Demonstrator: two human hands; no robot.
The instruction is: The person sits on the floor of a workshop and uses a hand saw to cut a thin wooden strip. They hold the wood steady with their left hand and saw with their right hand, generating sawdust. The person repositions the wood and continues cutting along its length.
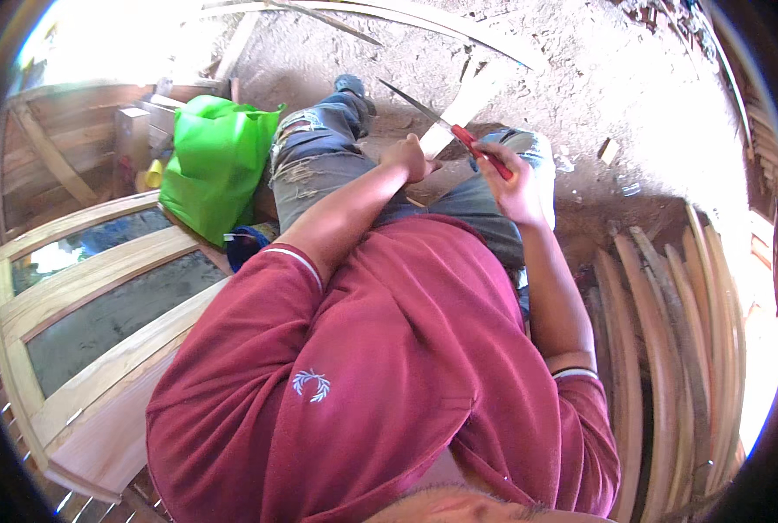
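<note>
My right hand point(517, 193) is closed round the red handle point(485, 153) of a tool with a long, narrow, tapering blade point(413, 101). Its dark tip points away to the far left; whether it is a knife or a file I cannot tell. A pale strip of wood point(469, 103) slants between my knees, passing beneath the blade. Around the near end of that strip my left hand point(409, 160) is closed, its fingertips partly hidden. Both hands are above my lap, over torn blue jeans point(315, 161).
To the left, a bright green bag point(214, 161) stands beside a wooden frame with dark panels point(114, 296). Several long wooden strips point(668, 349) are stacked at the right. A small wood offcut point(610, 152) lies on the rough ground point(598, 78) ahead, with curved pale strips point(459, 28) farther off.
</note>
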